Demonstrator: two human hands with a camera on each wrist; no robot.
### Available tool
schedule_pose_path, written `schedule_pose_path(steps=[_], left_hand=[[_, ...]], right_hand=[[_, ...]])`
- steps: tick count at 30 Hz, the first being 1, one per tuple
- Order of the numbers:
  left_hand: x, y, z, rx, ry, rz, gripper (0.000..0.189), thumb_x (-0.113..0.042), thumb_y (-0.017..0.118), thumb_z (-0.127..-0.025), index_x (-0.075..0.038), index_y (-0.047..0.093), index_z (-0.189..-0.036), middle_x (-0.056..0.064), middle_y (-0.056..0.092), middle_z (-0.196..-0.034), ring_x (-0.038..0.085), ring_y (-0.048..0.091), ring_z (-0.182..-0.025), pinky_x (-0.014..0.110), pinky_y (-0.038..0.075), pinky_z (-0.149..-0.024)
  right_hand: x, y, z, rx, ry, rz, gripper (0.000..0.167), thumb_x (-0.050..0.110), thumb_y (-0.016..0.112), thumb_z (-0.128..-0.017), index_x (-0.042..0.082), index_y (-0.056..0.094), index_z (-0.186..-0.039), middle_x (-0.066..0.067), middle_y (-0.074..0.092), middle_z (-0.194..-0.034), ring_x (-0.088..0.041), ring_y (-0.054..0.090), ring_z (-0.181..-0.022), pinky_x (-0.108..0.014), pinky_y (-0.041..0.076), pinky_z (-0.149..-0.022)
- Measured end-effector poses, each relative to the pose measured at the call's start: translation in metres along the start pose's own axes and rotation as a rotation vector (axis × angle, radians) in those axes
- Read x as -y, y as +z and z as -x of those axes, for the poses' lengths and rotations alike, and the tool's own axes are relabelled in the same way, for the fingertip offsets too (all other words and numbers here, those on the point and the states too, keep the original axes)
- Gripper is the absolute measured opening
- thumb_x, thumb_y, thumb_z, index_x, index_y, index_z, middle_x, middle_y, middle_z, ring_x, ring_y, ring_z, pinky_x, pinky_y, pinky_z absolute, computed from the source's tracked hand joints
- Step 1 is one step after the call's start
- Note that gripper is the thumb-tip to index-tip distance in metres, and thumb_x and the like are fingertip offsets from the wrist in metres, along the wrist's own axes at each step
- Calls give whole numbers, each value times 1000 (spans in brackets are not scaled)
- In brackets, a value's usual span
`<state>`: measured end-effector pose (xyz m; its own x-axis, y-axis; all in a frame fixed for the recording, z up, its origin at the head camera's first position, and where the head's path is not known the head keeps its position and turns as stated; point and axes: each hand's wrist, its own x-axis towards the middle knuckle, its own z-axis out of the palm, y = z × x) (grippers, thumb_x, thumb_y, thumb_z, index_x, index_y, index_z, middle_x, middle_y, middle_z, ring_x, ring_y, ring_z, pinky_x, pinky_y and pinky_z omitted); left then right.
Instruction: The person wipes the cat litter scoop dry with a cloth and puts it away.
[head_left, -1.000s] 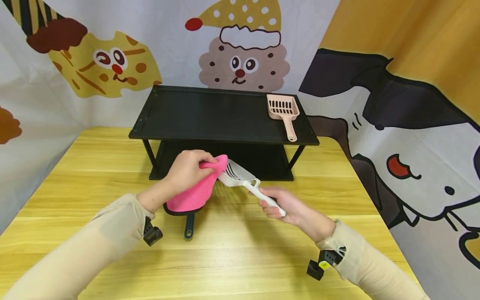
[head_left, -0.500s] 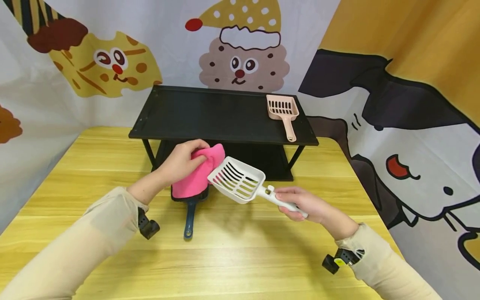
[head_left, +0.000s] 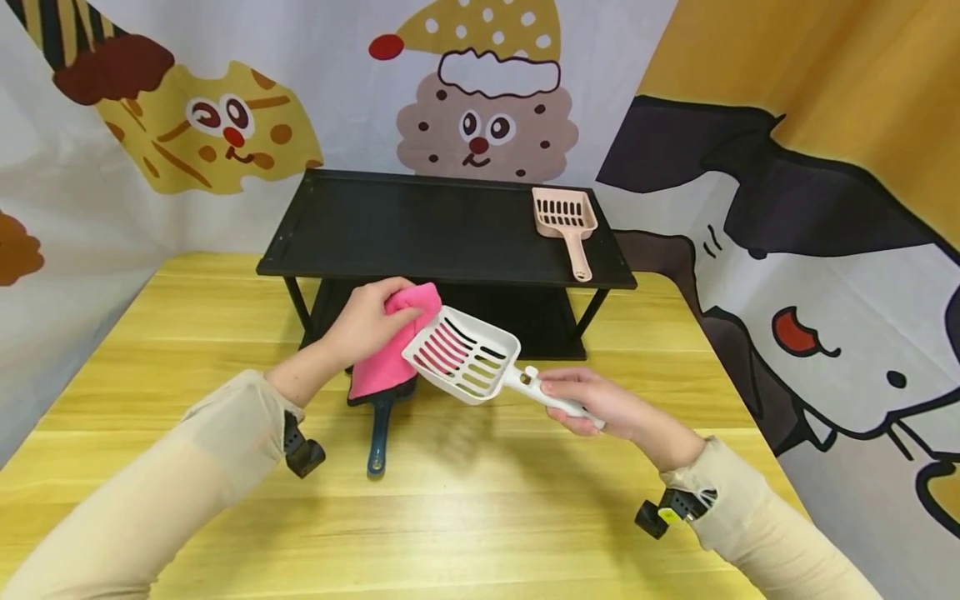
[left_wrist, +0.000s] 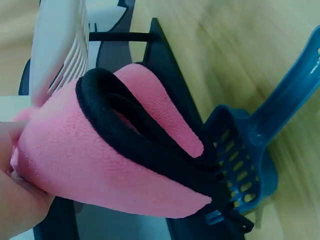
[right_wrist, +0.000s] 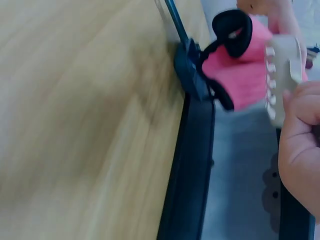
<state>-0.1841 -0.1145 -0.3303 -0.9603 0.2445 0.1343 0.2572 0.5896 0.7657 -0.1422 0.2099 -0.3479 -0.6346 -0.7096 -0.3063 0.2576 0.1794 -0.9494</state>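
My right hand (head_left: 600, 398) grips the handle of a white slotted litter scoop (head_left: 468, 358), holding it tilted above the table. Between the thumb and fingers of my left hand (head_left: 367, 321) is a pink cloth (head_left: 386, 362) with black edging, bunched at the scoop's left side. In the left wrist view the cloth (left_wrist: 115, 150) hangs in a fold, close to the white scoop (left_wrist: 57, 50). Below it lies a dark blue slotted scoop (head_left: 380, 433), its head partly hidden by the cloth and its handle toward me.
A black two-tier rack (head_left: 427, 229) stands at the back of the wooden table (head_left: 450, 517). On its top shelf, at the right end, lies a pale pink litter scoop (head_left: 570, 221). Printed curtains (head_left: 637, 50) hang behind and to the right.
The white scoop has turned so its slotted face shows more, and it moved right, then slightly back left. My left hand and the cloth have shifted up a little, uncovering more of the blue scoop.
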Motion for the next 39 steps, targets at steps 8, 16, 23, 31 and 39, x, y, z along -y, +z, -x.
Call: schedule_pose_path(steps=[8,16,23,31,39], left_hand=[[-16,0,-14,87,68,-13,19,-15,61,-90,-8,59,-108,9,58,-87,21,53,-74,28,45,-65],[-42,10,-31,362,104,33,14,-18,62,-89,-11,59,-101,7,64,-91,20,59,-79,28,49,-71],[-37,11,-32,494,88,35,12,-21,61,-90,-11,59,-98,4,61,-86,18,59,-78,27,48,-71],[-25,-1,-24,454,38,75,11,-21,60,-91,-12,59,-97,5,59,-85,19,57,-79,29,47,-72],[-23,-13,-17,430,-98,226,18,-20,54,-94,-9,53,-108,8,58,-101,22,55,-93,30,48,-79]], right_hand=[[11,-12,-4,133,-17,284,34,12,45,-98,-16,48,-117,5,49,-62,-3,35,-38,-17,27,-35],[49,-14,-14,174,21,472,32,16,48,-97,-8,57,-116,-1,50,-64,-7,35,-39,-18,27,-36],[49,-18,-14,142,62,487,33,16,49,-97,-8,58,-118,0,52,-63,-7,36,-40,-18,28,-37],[43,-28,-8,146,21,472,36,17,50,-97,-11,54,-120,4,53,-63,-6,35,-39,-19,28,-36],[35,-33,-7,211,-85,554,33,12,54,-94,-12,55,-117,1,59,-74,-11,41,-47,-21,35,-42]])
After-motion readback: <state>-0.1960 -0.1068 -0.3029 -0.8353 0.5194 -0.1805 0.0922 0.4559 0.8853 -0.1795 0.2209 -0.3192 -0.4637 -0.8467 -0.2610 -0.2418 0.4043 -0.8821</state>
